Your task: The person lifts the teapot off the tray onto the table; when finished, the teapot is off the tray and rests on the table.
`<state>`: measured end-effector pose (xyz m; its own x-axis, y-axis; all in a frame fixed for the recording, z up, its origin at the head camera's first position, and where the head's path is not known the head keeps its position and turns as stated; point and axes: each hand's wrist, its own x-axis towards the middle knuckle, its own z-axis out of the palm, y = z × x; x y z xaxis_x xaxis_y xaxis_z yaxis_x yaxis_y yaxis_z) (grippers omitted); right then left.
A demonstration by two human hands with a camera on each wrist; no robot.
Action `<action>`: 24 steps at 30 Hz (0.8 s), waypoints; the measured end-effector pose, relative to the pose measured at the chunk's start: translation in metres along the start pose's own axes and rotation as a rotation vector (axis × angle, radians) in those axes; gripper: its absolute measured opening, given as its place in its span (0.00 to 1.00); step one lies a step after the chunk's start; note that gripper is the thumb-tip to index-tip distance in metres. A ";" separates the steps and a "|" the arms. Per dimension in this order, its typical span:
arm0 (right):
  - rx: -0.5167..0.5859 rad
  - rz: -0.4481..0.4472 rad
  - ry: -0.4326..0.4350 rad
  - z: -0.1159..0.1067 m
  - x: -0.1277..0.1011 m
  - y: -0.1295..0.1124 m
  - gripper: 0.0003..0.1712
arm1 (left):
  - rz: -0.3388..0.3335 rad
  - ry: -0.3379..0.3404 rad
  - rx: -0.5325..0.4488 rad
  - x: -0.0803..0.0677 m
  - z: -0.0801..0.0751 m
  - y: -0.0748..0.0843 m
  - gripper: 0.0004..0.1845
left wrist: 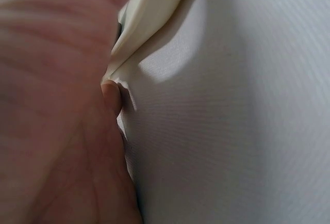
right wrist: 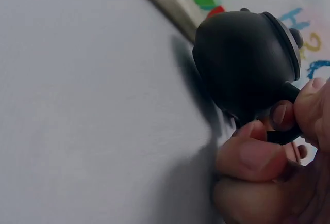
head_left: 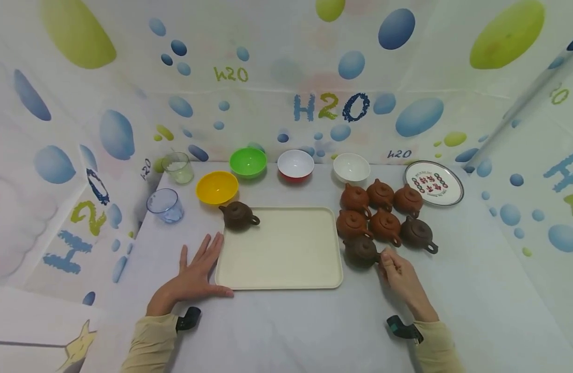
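Observation:
My right hand (head_left: 401, 275) grips the handle of a dark brown teapot (head_left: 360, 252) just off the tray's right edge. In the right wrist view, fingers and thumb curl round that handle, and the teapot (right wrist: 240, 61) shows its dark body and lidded side, with a shadow on the cloth below. My left hand (head_left: 193, 277) lies with fingers spread at the left edge of a cream tray (head_left: 279, 254), thumb along its near left corner. Another dark brown teapot (head_left: 238, 216) sits at the tray's far left corner, spout pointing left.
Several reddish-brown teapots (head_left: 387, 226) and a dark one (head_left: 417, 233) stand grouped right of the tray. Behind are yellow (head_left: 217, 188), green (head_left: 248, 163), red-and-white (head_left: 295, 165) and white (head_left: 351, 168) bowls. Glasses (head_left: 165, 206) stand left; a printed plate (head_left: 434, 183) lies far right.

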<state>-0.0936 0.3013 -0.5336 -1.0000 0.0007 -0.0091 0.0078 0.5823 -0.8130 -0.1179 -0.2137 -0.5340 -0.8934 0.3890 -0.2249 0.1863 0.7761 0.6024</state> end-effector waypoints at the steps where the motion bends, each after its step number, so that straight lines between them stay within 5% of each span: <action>1: -0.021 0.009 0.001 0.001 0.000 0.001 0.21 | 0.009 0.007 -0.001 0.000 0.002 -0.001 0.77; 10: -0.164 0.092 -0.041 0.001 0.002 -0.007 0.22 | 0.021 0.024 -0.010 -0.002 0.000 0.004 0.77; 24: -0.216 0.119 -0.069 0.000 0.002 -0.014 0.22 | 0.010 0.014 -0.013 -0.002 -0.001 0.004 0.77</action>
<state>-0.0954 0.2934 -0.5221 -0.9893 0.0280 -0.1432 0.1166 0.7419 -0.6603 -0.1157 -0.2124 -0.5301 -0.8973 0.3892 -0.2083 0.1896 0.7659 0.6144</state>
